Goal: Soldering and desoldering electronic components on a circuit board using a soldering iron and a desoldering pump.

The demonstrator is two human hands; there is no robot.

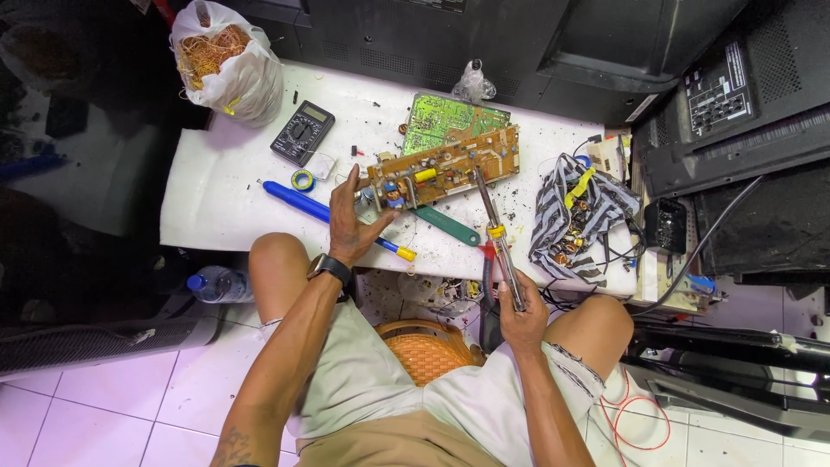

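Brown circuit board (pixel 450 169), components up, tilted on edge over the white table (pixel 216 199). Left hand (pixel 353 227) clasps its left end, fingers wrapped round the board's edge; black watch (pixel 329 266) on that wrist. Right hand (pixel 522 313) closed around the handle of a soldering iron (pixel 497 233), tip at the board's lower right edge.

Behind the board: green circuit board (pixel 445 117), lying flat. Just below it: green-handled tool (pixel 450 227). Left of the board: blue desoldering pump (pixel 324 212), yellow tape roll (pixel 302 180), black multimeter (pixel 302 131); farther left, a plastic bag of copper wire (pixel 226 60). Right of the board: striped cloth (pixel 575 216) holding small coils.
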